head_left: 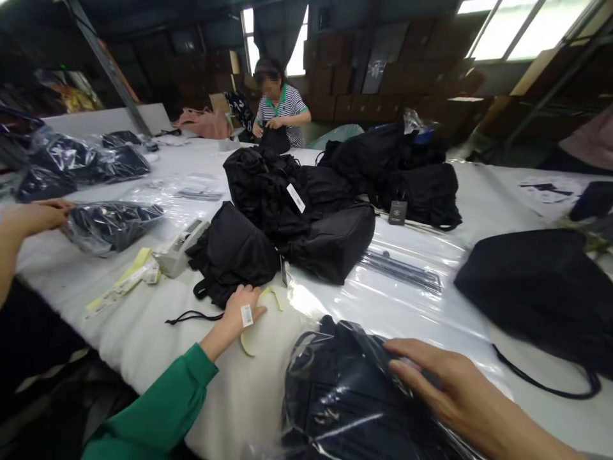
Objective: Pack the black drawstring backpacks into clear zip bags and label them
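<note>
My right hand lies flat with its fingers spread on a dark bag wrapped in clear plastic at the table's near edge. Far to the left, my left hand is stretched out, its fingertips touching another black bag sealed in plastic. It grips nothing. Between them a co-worker's hand in a green sleeve, with a barcode sticker stuck on its back, rests against a small black bag beside curled yellow backing strips.
A heap of black bags fills the middle of the white table, with more at right. A label gun and label strips lie left. Flat plastic sleeves cover the table. Another person in a striped shirt works at the far end.
</note>
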Motion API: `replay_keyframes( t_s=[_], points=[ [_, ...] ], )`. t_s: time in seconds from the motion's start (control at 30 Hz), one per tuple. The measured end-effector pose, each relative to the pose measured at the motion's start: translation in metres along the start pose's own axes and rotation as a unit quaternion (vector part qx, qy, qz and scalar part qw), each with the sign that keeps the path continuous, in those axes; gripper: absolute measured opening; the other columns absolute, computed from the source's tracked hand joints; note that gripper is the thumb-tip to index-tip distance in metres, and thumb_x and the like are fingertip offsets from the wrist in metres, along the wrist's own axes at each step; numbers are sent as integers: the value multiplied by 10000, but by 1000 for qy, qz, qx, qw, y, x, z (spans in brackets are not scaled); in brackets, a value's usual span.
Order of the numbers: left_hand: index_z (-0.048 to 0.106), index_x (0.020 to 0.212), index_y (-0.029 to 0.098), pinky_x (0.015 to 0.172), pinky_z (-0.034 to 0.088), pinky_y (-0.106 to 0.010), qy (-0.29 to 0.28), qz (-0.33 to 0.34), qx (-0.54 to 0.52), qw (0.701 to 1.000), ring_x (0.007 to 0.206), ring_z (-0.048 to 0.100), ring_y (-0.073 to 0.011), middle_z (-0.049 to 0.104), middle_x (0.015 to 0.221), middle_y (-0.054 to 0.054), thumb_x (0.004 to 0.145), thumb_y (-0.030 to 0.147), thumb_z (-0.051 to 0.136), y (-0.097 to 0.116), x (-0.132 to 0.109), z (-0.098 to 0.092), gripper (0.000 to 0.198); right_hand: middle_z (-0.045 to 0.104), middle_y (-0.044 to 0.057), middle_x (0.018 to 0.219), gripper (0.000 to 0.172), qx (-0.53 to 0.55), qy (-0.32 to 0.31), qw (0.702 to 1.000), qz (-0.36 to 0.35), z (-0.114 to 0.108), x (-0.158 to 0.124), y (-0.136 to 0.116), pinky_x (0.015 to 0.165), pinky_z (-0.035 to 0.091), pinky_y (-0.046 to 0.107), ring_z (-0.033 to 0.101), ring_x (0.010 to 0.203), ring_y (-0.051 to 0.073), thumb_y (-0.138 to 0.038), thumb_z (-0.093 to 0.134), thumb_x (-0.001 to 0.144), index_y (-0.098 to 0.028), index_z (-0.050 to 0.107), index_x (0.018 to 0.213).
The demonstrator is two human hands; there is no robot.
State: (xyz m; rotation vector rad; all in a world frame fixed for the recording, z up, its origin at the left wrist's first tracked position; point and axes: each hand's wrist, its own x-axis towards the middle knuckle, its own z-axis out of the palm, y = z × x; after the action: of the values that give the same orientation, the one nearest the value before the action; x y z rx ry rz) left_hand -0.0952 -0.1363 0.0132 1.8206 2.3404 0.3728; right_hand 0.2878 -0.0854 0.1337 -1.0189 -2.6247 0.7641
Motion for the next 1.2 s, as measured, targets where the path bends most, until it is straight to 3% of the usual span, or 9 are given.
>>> replay_keyframes(
  t_s=[0.13,0.27,0.37,0.5,0.63,0.77,0.93,1.07,1.2],
  points=[
    [673,979,131,831,466,-381,-40,15,20,999,899,599,-276,648,917,-119,797,235,655,-15,-8,22,210,724,75,1103,319,21,-46,999,-10,21,28,-7,872,564,385,692,978,261,-412,514,932,-233,705,1114],
    [646,1097,157,905,447,-371,-28,25,10,999,994,583,-251,648,1089,-114,884,194,514,-14,-18,17,253,734,81,1064,315,91,-51,994,13,32,49,-12,868,543,380,688,960,268,-418,543,909,-222,730,1069],
    [558,1265,152,980,416,-348,20,42,-15,999,1098,554,-224,603,1262,-108,941,235,439,11,-12,-3,355,750,67,968,315,183,-55,979,71,37,68,-31,829,527,363,686,895,264,-451,592,871,-210,753,994],
    [529,1313,172,964,411,-363,141,57,-37,988,1138,537,-239,606,1282,-94,967,259,401,69,5,-45,379,713,30,746,325,353,-88,924,117,49,81,-68,672,480,294,631,703,195,-480,643,817,-176,757,824],
    [566,1282,169,918,406,-429,254,42,-8,966,1095,556,-282,666,1177,-103,953,240,446,120,8,-80,357,674,21,687,340,461,-34,870,171,55,75,-95,640,429,270,572,654,155,-470,711,753,-151,757,860],
    [563,1296,175,1044,290,-534,308,39,15,951,1142,531,-305,670,1182,-106,947,209,461,147,-3,-93,365,676,34,710,317,495,25,848,188,51,59,-110,664,415,276,571,678,157,-458,729,743,-150,755,815],
    [565,1308,217,1108,99,-651,334,65,40,939,1197,490,-331,664,1203,-91,941,205,475,162,-20,-99,377,669,35,691,324,548,58,816,172,46,42,-124,651,397,263,553,661,140,-452,780,683,-146,767,790],
    [572,1304,232,1109,72,-671,335,83,49,937,1210,480,-335,654,1228,-91,932,202,487,169,-30,-103,382,643,30,606,356,577,82,791,189,49,34,-131,606,378,262,521,578,122,-456,832,599,-127,735,694],
    [584,1289,233,1123,59,-651,311,101,15,945,1219,478,-329,652,1224,-94,920,183,489,173,-37,-103,385,642,27,599,388,587,92,784,179,43,21,-137,595,382,266,522,560,122,-475,856,538,-133,689,612]
  ],
)
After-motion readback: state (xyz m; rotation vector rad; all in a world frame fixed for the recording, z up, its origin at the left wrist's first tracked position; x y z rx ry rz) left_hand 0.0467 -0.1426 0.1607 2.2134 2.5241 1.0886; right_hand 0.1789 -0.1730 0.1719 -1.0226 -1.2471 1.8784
